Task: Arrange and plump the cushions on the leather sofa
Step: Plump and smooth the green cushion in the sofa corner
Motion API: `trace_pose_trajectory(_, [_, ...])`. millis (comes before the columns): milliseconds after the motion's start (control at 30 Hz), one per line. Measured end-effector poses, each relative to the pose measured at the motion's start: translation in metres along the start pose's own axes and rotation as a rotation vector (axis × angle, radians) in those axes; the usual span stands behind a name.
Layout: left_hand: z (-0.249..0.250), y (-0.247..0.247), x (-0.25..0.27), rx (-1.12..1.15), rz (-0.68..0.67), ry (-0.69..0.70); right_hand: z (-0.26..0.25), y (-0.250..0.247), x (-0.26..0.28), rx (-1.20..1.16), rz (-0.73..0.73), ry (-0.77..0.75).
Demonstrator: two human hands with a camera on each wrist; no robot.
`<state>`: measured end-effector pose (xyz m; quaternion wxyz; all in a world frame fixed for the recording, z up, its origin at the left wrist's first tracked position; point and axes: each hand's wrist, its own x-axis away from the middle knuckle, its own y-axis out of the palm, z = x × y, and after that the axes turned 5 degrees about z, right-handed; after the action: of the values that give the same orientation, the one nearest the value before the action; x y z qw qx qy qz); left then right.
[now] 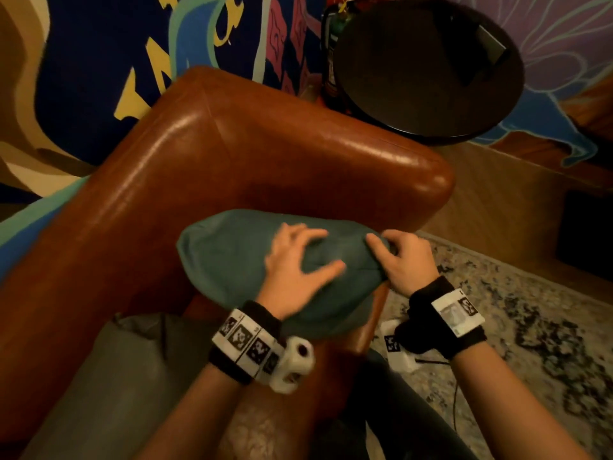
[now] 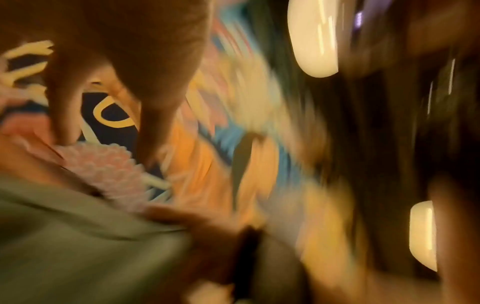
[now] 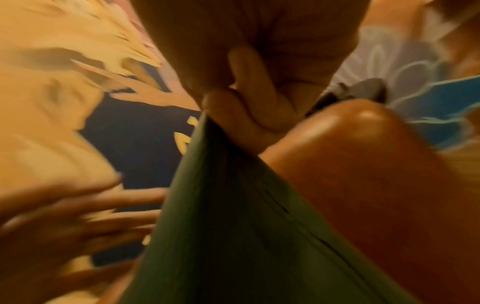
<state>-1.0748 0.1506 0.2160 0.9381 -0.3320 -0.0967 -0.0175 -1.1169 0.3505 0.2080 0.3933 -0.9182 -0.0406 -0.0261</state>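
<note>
A teal cushion (image 1: 229, 260) lies in the corner of the brown leather sofa (image 1: 205, 154), against its armrest. My left hand (image 1: 298, 260) lies on the cushion's top with fingers spread and straight, blurred by motion. My right hand (image 1: 398, 257) pinches the cushion's right corner between thumb and fingers; the right wrist view shows that pinch on the teal fabric (image 3: 233, 205) beside the shiny armrest (image 3: 363, 154). A grey cushion (image 1: 126, 376) sits on the seat at lower left. The left wrist view is heavily blurred.
A round black side table (image 1: 428, 68) stands behind the armrest. A painted mural wall (image 1: 99, 61) runs behind the sofa. A patterned rug (image 1: 530, 327) covers the floor on the right, with a cable and a white tagged device (image 1: 398, 346) on it.
</note>
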Motion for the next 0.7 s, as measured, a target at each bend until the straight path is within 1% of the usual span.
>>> trace_pose_trajectory(33, [0.017,0.005,0.008,0.038,-0.182,-0.02,-0.018,-0.002,0.006,0.002,0.006,-0.083])
trace_pose_trajectory(67, [0.032,0.007,0.016,-0.001,-0.307,-0.031,-0.034,-0.005,0.013,-0.003,0.019,-0.147])
trace_pose_trajectory(100, [0.043,0.008,0.023,-0.052,-0.336,-0.032,-0.048,-0.009,0.018,-0.027,0.018,-0.196])
trace_pose_trajectory(133, [0.051,0.009,0.03,-0.072,-0.279,-0.02,-0.06,-0.014,0.023,-0.073,-0.001,-0.236])
trace_pose_trajectory(200, [0.056,0.009,0.042,-0.014,-0.031,0.03,-0.069,-0.015,0.028,-0.123,-0.08,-0.332])
trace_pose_trajectory(233, [0.052,0.009,0.044,0.019,0.095,0.051,-0.067,-0.012,0.029,-0.126,-0.116,-0.381])
trace_pose_trajectory(267, [0.044,0.008,0.043,0.021,0.19,0.066,-0.06,-0.004,0.03,-0.129,-0.139,-0.408])
trace_pose_trajectory(300, [0.033,0.008,0.039,0.002,0.248,0.072,-0.049,0.006,0.031,-0.112,-0.168,-0.407])
trace_pose_trajectory(333, [0.021,0.009,0.032,-0.014,0.273,0.053,-0.032,0.02,0.032,-0.027,-0.208,-0.384])
trace_pose_trajectory(433, [-0.022,0.022,0.01,0.01,0.288,-0.118,0.048,0.061,0.046,0.443,-0.276,-0.329])
trace_pose_trajectory(467, [-0.036,0.025,0.005,0.043,0.306,-0.189,0.074,0.065,0.048,0.524,-0.285,-0.243])
trace_pose_trajectory(500, [-0.049,0.027,0.001,0.07,0.334,-0.265,0.1,0.063,0.048,0.562,-0.265,-0.122])
trace_pose_trajectory(567, [-0.07,0.024,-0.005,0.076,0.374,-0.386,0.14,0.048,0.045,0.576,-0.186,0.135])
trace_pose_trajectory(600, [-0.076,0.022,-0.008,0.05,0.367,-0.409,0.152,0.038,0.041,0.572,-0.125,0.266])
trace_pose_trajectory(633, [-0.077,0.021,-0.01,0.006,0.355,-0.418,0.158,0.028,0.032,0.504,-0.068,0.424])
trace_pose_trajectory(667, [-0.076,0.021,-0.013,-0.049,0.346,-0.423,0.157,0.018,0.022,0.32,-0.013,0.592])
trace_pose_trajectory(700, [-0.074,0.021,-0.015,-0.106,0.345,-0.432,0.158,0.014,0.012,0.079,0.034,0.713])
